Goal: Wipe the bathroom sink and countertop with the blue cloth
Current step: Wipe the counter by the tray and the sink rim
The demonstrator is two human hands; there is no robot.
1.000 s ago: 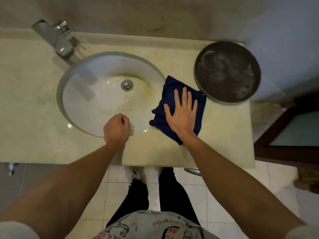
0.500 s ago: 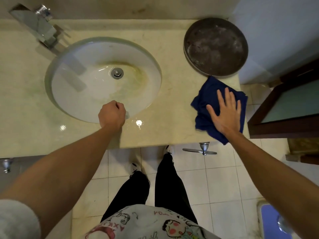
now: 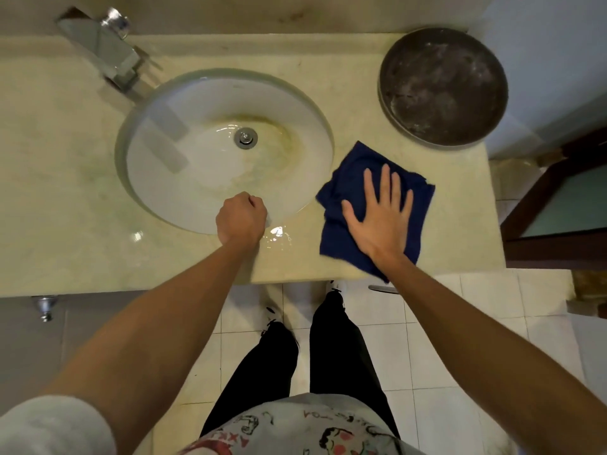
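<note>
Worktop (image 3: 59,178): pale cream stone, faintly green-stained, running the width of the view; a small wet glint lies on it between the two hands.

Sink (image 3: 197,103): round white basin set under the worktop, left of centre. Yellow-green staining rings the metal drain (image 3: 245,138).

Tap (image 3: 101,50): angular chrome spout at the back left, reaching towards the basin rim.

Blue cloth (image 3: 341,195): dark blue, folded and a little rumpled, lying flat on the worktop just right of the basin. Its near corner reaches the front edge of the worktop.

Right hand (image 3: 377,215): palm down on the blue cloth, fingers (image 3: 389,182) straight and spread, pressing rather than gripping (nothing is enclosed by them).

Left hand (image 3: 241,220): clenched in a fist, resting at the near rim of the sink where basin meets worktop; whether anything is inside the fist cannot be told.

Round pan (image 3: 443,87): dark, shallow, metal-rimmed, with whitish residue inside; it stands at the back right corner of the worktop, apart from the blue cloth.

Floor (image 3: 460,339): pale square tiles below the front edge.

Person: bare forearms, white sleeve ends at the lower corners, black trousers (image 3: 338,349), a printed light top at the bottom edge.

Wooden frame (image 3: 558,185): dark brown, at the right edge beyond the worktop.
</note>
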